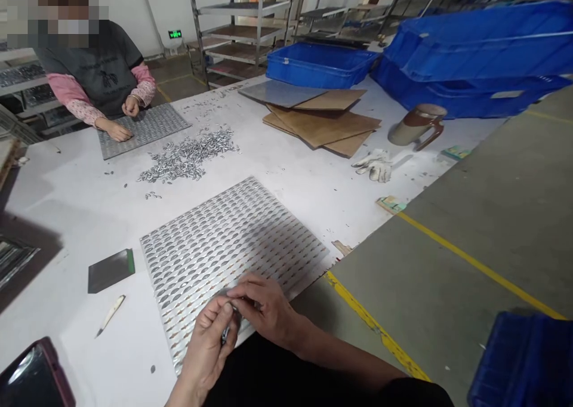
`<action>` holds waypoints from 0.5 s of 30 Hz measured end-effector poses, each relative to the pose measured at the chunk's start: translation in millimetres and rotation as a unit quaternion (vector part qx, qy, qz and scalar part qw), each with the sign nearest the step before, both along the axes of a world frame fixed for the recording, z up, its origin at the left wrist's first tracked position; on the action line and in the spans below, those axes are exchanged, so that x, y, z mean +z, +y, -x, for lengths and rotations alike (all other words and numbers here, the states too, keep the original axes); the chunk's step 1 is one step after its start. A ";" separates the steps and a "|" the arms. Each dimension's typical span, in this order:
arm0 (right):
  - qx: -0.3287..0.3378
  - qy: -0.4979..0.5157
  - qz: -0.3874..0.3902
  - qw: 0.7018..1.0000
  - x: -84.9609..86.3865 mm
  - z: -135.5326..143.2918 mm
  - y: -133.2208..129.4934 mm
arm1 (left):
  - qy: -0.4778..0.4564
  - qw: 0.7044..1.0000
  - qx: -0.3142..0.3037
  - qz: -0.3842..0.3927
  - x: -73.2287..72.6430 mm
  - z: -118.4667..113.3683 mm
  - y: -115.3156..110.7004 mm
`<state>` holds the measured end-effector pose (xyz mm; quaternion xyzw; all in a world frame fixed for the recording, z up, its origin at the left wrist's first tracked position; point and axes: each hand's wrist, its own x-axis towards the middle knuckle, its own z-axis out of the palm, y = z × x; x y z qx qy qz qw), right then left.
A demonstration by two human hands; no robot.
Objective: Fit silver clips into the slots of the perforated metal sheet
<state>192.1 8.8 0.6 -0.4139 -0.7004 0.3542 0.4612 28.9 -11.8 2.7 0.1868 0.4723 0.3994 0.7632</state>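
Note:
A silvery perforated plate (233, 234) with rows of oval slots lies before me; its far rows hold dark oval pieces. Over its near edge, my left hand (210, 335) is closed around several small metal pieces, partly showing below the fingers. My right hand (264, 305) meets it at the fingertips, thumb and finger pinched together; what they hold is too small to make out. A loose pile of small oval metal pieces (192, 153) lies beyond the plate.
Across the table (308, 162) a person (107, 67) works on another plate (156, 126). A scraper (111, 271), knife (110, 315) and phone (36, 377) lie left. Cardboard (322, 120), a glove (375, 165), a mug (416, 126) and blue crates (320, 64) stand or lie back right.

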 end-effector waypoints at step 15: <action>-0.041 -0.054 0.039 0.997 -12.3 -21.0 13.4 | -0.057 0.997 0.017 0.051 1.5 -24.0 12.3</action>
